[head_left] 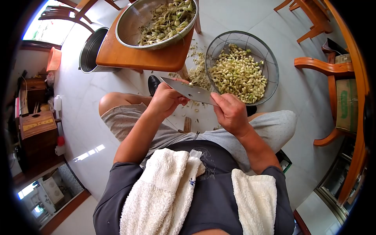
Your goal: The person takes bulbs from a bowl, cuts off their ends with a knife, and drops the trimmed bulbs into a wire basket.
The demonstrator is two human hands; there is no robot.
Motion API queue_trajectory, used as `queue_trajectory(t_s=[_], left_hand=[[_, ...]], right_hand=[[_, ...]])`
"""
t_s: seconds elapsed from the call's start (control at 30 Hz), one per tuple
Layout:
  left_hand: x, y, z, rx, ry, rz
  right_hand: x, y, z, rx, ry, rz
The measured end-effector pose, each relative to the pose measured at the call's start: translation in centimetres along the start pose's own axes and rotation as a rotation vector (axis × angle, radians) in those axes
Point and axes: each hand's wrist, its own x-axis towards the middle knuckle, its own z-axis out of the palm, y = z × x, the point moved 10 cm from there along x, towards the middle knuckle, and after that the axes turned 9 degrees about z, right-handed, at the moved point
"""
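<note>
A broad-bladed knife (pixel 192 92) lies slantwise between my hands over my lap. My right hand (pixel 234 113) is closed around its handle end. My left hand (pixel 167 98) is curled at the far end of the blade; whatever its fingers hold is hidden. A small pale piece sits at the blade's upper edge. Beyond my right hand, a round mesh basket (pixel 273 55) on the floor holds many pale trimmed bulbs (pixel 237 72). A metal colander (pixel 127 27) contains untrimmed bulbs with stems (pixel 168 21).
The colander rests on a wooden stool (pixel 141 58), with a metal bucket (pixel 88 51) at its left. Stem and root trimmings (pixel 199 72) litter the floor between stool and basket. Wooden chairs stand to the right. A white towel (pixel 156 192) hangs over my chest.
</note>
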Motion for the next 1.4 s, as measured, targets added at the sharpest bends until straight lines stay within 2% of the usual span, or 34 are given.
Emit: queue_trajectory(t_s=[0.33,0.6,0.7,0.8,0.93,1.03,1.23,1.33,1.4], left_hand=[[0.3,-0.8,0.1,-0.005,-0.085,0.009],[0.0,-0.8,0.0,0.027,-0.075,0.015],[0.1,-1.7,-1.1,0.063,-0.1,-0.031],[-0.4,-1.3,-1.6,0.06,-0.105,-0.045],[-1.2,0.0,-0.9,-0.026,-0.136,0.004],[-1.3,-0.5,-0.6,-0.074,-0.133,-0.039],[1.1,-0.4,-2.8,-0.063,-0.065,0.142],[1.3,-0.5,-3.2,-0.226,-0.037,0.14],[1.1,-0.4,-3.1,-0.217,0.048,0.141]], right_hand=[[-0.2,0.0,0.0,-0.033,0.033,-0.03],[-0.2,0.0,0.2,-0.001,-0.007,-0.015],[-0.5,0.7,0.5,0.008,-0.015,0.033],[-1.7,5.3,2.3,-0.112,-0.135,0.291],[-2.6,7.8,2.6,-0.045,-0.177,0.451],[-2.2,7.4,3.0,0.002,-0.223,0.464],[-1.5,6.4,2.4,0.16,-0.171,0.485],[-1.3,6.1,2.0,0.217,-0.162,0.489],[-1.1,5.6,1.4,0.245,-0.143,0.46]])
